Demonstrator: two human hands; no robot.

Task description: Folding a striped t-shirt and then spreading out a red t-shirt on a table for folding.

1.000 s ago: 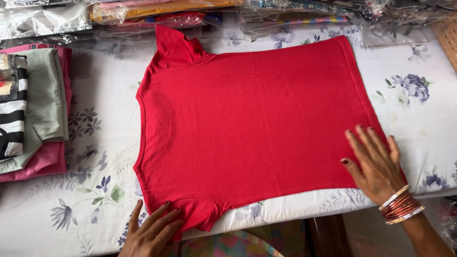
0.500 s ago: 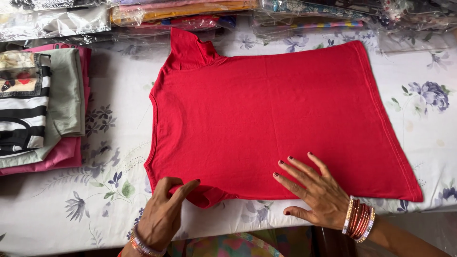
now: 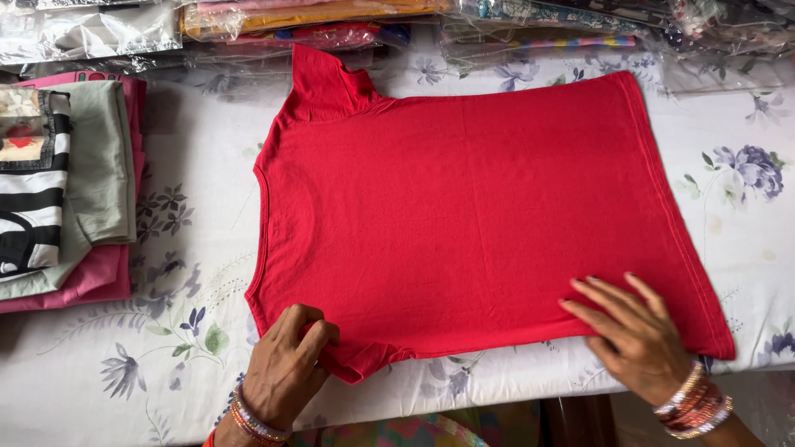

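Red t-shirt [image 3: 464,215] lies flat on the table [image 3: 190,331], which has a white floral cloth over it. Shirt's long axis runs left-right across the view: neck and sleeves at the left end, hem at the right.

Left hand [image 3: 286,368] is at the near sleeve, by the shirt's lower-left corner. Fingers curled in, narrow grip, pinching the sleeve fabric, which is bunched just under the knuckles. Bangles on the wrist.

Right hand [image 3: 633,335] is on the near edge toward the hem, palm down, fingers spread wide and flat on the cloth; holding nothing, just pressing. Stack of bangles [image 3: 694,406] on that wrist.

So both hands are on the same near long edge, well apart, left at the sleeve end, right at the hem end. Rest of the shirt lies away from them, toward the far side. Far sleeve [image 3: 319,83] sticks up at the top left, untouched.

Nearby: pile of folded clothes [image 3: 58,190] at the far left (striped, grey-green, pink), and plastic-wrapped garments [image 3: 414,21] along the far edge.
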